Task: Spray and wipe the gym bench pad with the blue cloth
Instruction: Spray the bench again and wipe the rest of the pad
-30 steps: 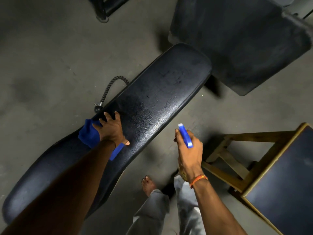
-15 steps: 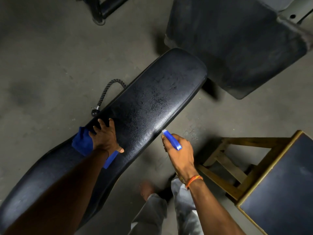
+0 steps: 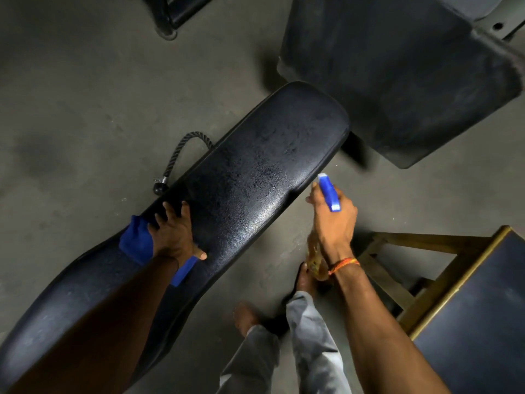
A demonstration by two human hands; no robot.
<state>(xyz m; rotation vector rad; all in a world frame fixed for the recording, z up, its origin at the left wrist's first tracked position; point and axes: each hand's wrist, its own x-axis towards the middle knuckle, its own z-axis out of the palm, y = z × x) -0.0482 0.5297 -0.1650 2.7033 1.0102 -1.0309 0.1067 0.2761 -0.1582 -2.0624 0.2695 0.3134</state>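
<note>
Bench pad is lying diagonally over the floor; the left hand, fingers spread straight, is pressing the blue cloth onto it, while the right hand is gripping the spray bottle just beside its edge, near a wooden stool

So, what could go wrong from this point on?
1. The spray bottle in the right hand sits just off the edge of the bench pad, over the floor. Mist could land there, and the bare feet nearby might slip.
2. The left hand presses the blue cloth flat on the near part, so the pad's far end may go unwiped.
</note>
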